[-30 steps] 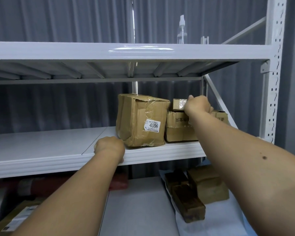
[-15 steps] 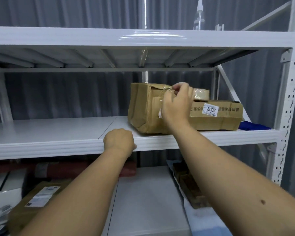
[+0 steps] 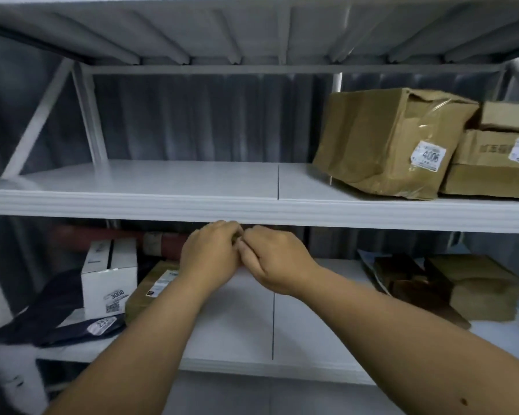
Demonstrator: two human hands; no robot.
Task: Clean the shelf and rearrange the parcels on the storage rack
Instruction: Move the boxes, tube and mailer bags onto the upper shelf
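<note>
Item: both hands, left [image 3: 210,256] and right [image 3: 274,262], met below middle shelf edge [image 3: 192,206]; grip state unclear, fingers curled, contents hidden. Advice: place parcel 4006 [image 3: 384,142] squarely, label outward.

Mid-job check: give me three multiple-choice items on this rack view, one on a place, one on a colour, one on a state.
1. Where does the crumpled brown cardboard parcel labelled 4006 sit?
A. right part of the middle white shelf
B. lower shelf
C. floor

2. What colour is the upright carton labelled 3008 on the lower shelf?
A. brown
B. white
C. red

3. What are the two hands doing?
A. each grips a parcel
B. spread flat on the shelf
C. meeting below the middle shelf's front edge

Answers: 1 A, it stands at the right, beside the flatter brown box. 2 B, its faces are white. 3 C, the left hand and right hand touch with curled fingers; whether they hold anything is unclear.
</note>
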